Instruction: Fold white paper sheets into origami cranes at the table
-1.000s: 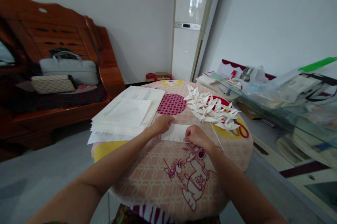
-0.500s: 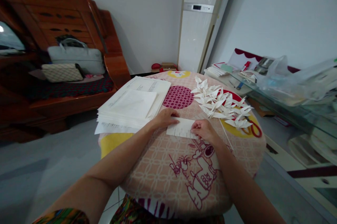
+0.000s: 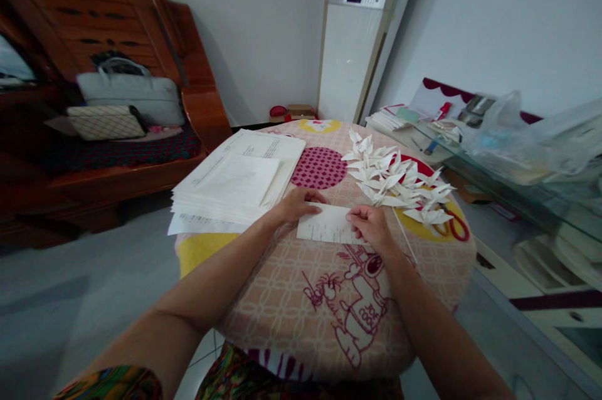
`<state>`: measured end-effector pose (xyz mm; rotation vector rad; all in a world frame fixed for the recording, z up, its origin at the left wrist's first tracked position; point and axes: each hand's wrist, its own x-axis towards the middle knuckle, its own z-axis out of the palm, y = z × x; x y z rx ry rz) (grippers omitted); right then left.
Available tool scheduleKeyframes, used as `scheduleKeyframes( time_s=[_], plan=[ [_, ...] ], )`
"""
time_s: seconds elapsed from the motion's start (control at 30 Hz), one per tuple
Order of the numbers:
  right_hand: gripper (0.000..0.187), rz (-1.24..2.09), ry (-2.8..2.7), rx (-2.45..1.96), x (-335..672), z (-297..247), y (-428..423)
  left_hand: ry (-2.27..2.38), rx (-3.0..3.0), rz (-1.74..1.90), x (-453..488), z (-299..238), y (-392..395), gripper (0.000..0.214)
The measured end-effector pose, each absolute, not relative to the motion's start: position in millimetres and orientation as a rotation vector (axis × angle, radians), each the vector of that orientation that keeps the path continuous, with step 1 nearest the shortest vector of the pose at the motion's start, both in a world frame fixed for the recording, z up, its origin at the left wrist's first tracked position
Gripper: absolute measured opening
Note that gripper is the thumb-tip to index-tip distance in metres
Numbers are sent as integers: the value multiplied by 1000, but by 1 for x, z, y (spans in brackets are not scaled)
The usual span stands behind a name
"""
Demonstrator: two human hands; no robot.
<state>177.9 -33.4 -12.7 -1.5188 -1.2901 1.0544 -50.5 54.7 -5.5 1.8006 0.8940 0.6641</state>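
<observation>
A small printed sheet of paper [image 3: 324, 226], longer than it is deep, lies on the table before me. My left hand [image 3: 300, 204] grips its far left corner, thumb on top and fingers over the far edge. At the right end, my right hand [image 3: 370, 226] pinches the sheet with curled fingers, which hide that edge. Just beyond the right hand spreads a cluster of folded white paper cranes [image 3: 395, 177]. Left of my hands is a thick stack of printed paper [image 3: 197, 196], with smaller cut sheets [image 3: 244, 179] on top.
A patterned cloth covers the round table [image 3: 282, 300]. Scissors with red handles [image 3: 459, 226] lie partly under the cranes, and a thin white stick [image 3: 405, 237] lies near my right wrist. On the right stands a glass shelf [image 3: 498, 196] with plastic bags. A wooden chair [image 3: 202, 118] holds bags at left.
My right hand has shifted slightly along the paper's right end, and the far edge shows a little more. Both hands stay on the sheet. The view has tilted slightly down.
</observation>
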Motion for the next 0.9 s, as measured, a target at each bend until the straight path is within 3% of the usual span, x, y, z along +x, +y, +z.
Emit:
scheduleKeyframes(
  time_s=[0.3,0.6,0.9],
  plan=[
    [33,795,-1323,-1405,179,-15,-37,924,1136,1046,-66,8,58,36],
    [51,1115,-1289,-1343,165,-18,-38,715,902,989,-67,20,56,38],
    [45,1293,-979,-1215,165,-6,-39,679,1040,871,-69,20,52,35]
  ],
)
